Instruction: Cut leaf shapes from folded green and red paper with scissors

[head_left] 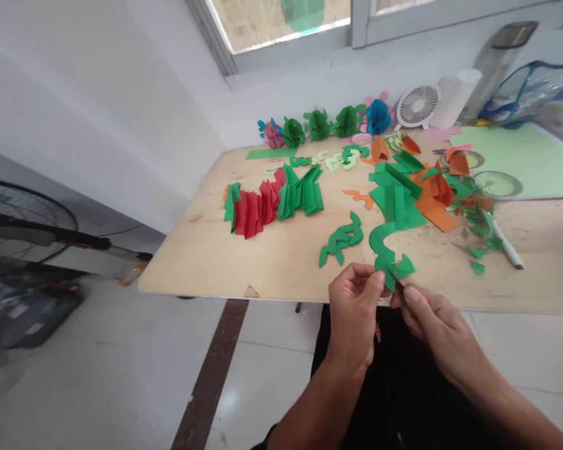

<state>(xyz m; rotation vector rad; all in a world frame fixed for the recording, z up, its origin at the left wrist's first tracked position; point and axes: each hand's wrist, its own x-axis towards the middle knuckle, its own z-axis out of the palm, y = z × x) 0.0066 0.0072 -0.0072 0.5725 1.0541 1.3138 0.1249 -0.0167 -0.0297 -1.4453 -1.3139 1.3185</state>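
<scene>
Between thumb and fingers, my left hand (355, 306) pinches a piece of green paper (381, 245) with a curved, partly cut outline, at the table's front edge. My right hand (431, 312) is closed around a small pair of scissors (398, 283), whose dark blades lie against the paper; the handles are mostly hidden by the fingers. A green flap juts out to the right of the blades. Just left and beyond lie wavy green cut-outs (342, 239), with an orange cut-out (359, 198) farther back.
Folded red paper (251, 212) and folded green paper (301, 195) stand in rows on the wooden table (192, 262). Green and orange sheets (434, 194), scraps and a white marker (507, 245) are at right. Paper figures (318, 125) and a small fan (419, 105) line the wall.
</scene>
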